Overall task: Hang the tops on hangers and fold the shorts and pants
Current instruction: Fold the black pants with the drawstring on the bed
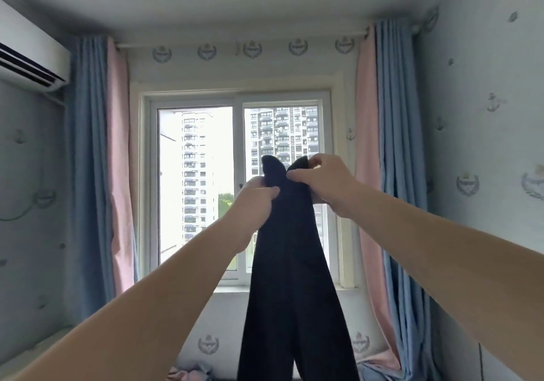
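Left hand [256, 196], right hand [321, 180] pinch black pants [291, 277] (raised) | pants partly block window [200, 174] | curtains [88, 160] flank it

Straight behind the grip stood a white-framed sliding window [203, 180], letting in flat daylight, with grey tower blocks [192, 145] beyond the glass. From a pale curtain rod [235, 45] high above the grip, the blue-and-pink left curtain [97, 160] and right curtain [385, 115] hung gathered on either side. Up and far left sat a wall air conditioner [29, 54]. Anchor-and-crest wallpaper [485, 101] covered the walls.
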`<state>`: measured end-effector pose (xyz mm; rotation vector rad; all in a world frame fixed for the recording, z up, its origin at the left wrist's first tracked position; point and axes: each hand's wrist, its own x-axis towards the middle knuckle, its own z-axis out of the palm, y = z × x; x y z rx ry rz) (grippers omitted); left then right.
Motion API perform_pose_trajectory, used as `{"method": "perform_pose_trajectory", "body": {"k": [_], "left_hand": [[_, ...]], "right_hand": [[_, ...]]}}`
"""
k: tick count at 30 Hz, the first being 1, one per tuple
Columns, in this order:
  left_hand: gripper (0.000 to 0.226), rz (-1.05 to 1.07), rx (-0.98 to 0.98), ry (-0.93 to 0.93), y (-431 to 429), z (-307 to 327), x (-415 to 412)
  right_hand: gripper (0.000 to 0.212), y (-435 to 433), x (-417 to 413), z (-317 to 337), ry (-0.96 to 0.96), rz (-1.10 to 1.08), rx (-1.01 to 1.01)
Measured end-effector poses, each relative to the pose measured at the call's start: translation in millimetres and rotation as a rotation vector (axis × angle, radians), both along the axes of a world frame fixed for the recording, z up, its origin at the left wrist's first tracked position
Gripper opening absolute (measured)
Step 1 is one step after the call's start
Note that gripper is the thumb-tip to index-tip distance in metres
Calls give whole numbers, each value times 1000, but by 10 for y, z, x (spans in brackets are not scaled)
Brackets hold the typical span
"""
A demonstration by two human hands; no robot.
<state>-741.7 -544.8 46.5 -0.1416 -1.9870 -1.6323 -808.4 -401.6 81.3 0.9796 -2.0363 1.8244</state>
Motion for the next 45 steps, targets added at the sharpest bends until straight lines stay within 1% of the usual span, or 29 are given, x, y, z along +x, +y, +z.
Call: {"method": "perform_pose_trajectory", "body": {"k": [2, 4, 5, 6, 7, 8, 9, 11, 13, 15, 16, 17, 18, 19, 20, 21, 23, 24, 25, 27, 30, 32, 34, 36, 38, 42, 45], "left_hand": [[34, -49, -25, 6, -31, -17, 46], [47, -90, -125, 53, -76, -50, 65], [52, -101, -185, 77, -94, -75, 64], [60, -90, -219, 95, -104, -102, 46], [69, -36, -215, 94, -120, -121, 18], [71, 31, -173, 97, -140, -134, -11], [63, 93, -119, 100, -173, -138, -31], [36, 158, -2, 89, -284, -123, -44], [22, 82, 144, 77, -436, -83, -15], [19, 14, 227, 69, -617, -44, 44], [19, -15, 245, 69, -704, -21, 82], [19, -48, 260, 72, -789, -2, 133], [19, -87, 276, 75, -872, 18, 186], [20, -123, 280, 77, -960, 37, 239], [21, -157, 279, 76, -1052, 53, 287], [22, -189, 275, 71, -1153, 63, 338], [22, -255, 262, 54, -1371, 76, 440], [22, -277, 244, 43, -1487, 79, 477], [22, -280, 215, 34, -1605, 70, 513], [24, -203, 146, 20, -1836, 31, 560], [20, 15, -14, -13, -2153, -60, 574], [17, 36, -26, -54, -2318, -110, 609], [19, 4, -7, -87, -2424, -113, 695], [16, -7, 10, -87, -2492, -77, 815], [7, 18, 30, -84, -2540, -18, 955], [8, 55, 28, -72, -2611, 82, 1317], [12, 68, -13, -38, -2615, 102, 1671]], "right_hand": [[21, -41, 65, 36, -10, 38, -19], [23, -81, 118, 79, -39, 110, -38], [28, -107, 133, 99, -57, 127, -34], [33, -139, 148, 111, -71, 131, -17], [35, -180, 165, 112, -74, 130, 8], [35, -228, 179, 99, -68, 126, 35], [34, -278, 183, 82, -47, 118, 66], [29, -364, 181, 49, 15, 85, 110], [26, -404, 126, -3, 109, -1, 100], [24, -402, 22, -96, 173, -152, 21], [26, -387, -34, -171, 142, -215, 2], [40, -373, -74, -262, 58, -240, 9], [65, -373, -92, -370, -72, -219, 35], [86, -389, -114, -489, -211, -161, 77], [97, -422, -129, -607, -337, -61, 116], [100, -472, -123, -713, -450, 85, 139], [91, -619, -47, -850, -595, 363, 136], [83, -715, 38, -871, -621, 429, 105], [73, -820, 130, -869, -626, 445, 64], [58, -1045, 274, -819, -586, 369, -17], [43, -1393, 424, -717, -454, 155, -112], [42, -1615, 525, -671, -390, 40, -137], [43, -1788, 621, -634, -363, -32, -154], [41, -1912, 741, -584, -333, -73, -156], [38, -1985, 886, -534, -302, -94, -145], [40, -1981, 1233, -428, -246, -115, -86], [34, -1859, 1595, -356, -192, -119, -20]]}}
